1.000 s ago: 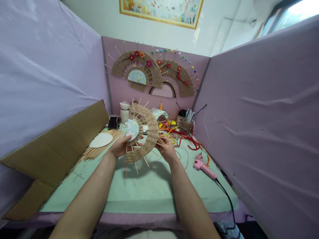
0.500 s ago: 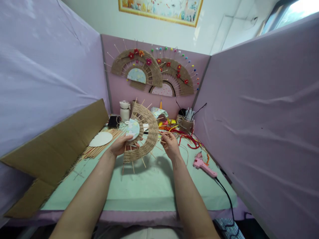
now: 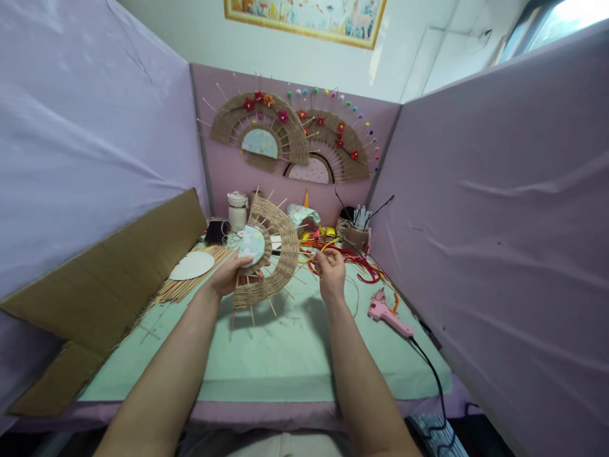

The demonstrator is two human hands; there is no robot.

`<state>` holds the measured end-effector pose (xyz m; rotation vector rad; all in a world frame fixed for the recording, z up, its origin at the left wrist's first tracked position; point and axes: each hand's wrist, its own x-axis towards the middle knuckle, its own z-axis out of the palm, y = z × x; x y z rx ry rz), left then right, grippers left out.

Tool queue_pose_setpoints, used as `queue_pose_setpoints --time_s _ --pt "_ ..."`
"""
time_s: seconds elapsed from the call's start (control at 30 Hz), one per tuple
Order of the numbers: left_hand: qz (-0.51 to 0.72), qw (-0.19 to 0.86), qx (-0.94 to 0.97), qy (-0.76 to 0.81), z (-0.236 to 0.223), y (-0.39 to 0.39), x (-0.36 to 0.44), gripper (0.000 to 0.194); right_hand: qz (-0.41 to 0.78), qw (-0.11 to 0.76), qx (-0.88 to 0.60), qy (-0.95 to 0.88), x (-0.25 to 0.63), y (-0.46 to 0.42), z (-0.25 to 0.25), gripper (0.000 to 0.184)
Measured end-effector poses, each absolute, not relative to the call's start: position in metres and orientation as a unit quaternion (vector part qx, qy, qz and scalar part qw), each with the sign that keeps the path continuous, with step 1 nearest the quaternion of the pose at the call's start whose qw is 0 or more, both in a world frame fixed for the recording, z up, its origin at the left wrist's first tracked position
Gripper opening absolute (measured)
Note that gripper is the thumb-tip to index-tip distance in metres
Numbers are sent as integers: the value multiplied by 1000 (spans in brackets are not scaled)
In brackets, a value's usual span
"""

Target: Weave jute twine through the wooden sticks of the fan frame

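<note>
Light Weave, Slender Spokes: Woven Half-Round (image 3: pixel 289 254) Held Above Green Table (image 3: pixel 266 374)

The half-round, a band of twine-like cord worked across thin sticks (image 3: pixel 253 315), is held in the air over the table, its curved edge turned to the right. It looks light; the band should be fairly firm with a little give, and its rough cord unlikely to slip. The sticks jutting past the outer edge are probably the fragile part, apt to snap or shift if bent sideways. The patterned half-disc (image 3: pixel 252 245) at the hub appears the surest place to take hold, and there the left hand (image 3: pixel 228 274) grips, thumb across the face and fingers behind. The right hand (image 3: pixel 332 266), fingertips drawn together in a pinch, is just beside the outer edge; whether a stick tip lies between them is too small to tell. Farther out, red strands (image 3: pixel 371 280) and a pink glue gun (image 3: pixel 390 319) lie at right, while a white oval (image 3: pixel 191 265) rests on loose slats (image 3: pixel 176 289) at left. Behind, two flower-trimmed weavings (image 3: pixel 297 143) stand out against a pink panel (image 3: pixel 219 174).
</note>
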<state>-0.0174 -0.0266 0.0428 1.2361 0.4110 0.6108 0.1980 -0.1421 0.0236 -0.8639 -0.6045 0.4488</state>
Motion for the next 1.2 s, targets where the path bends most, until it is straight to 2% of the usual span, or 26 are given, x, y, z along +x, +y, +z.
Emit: queue_pose_setpoints --time_s 0.33,0.8,1.2 --pt "250 749 583 189 37 -23 -18 47 167 845 -417 -291 195 -146 27 33" --pt "242 763 583 139 35 -24 -21 32 282 849 -345 -285 200 -138 21 29" --pt "158 781 596 98 25 -21 -26 53 316 798 -378 -346 192 -138 19 31"
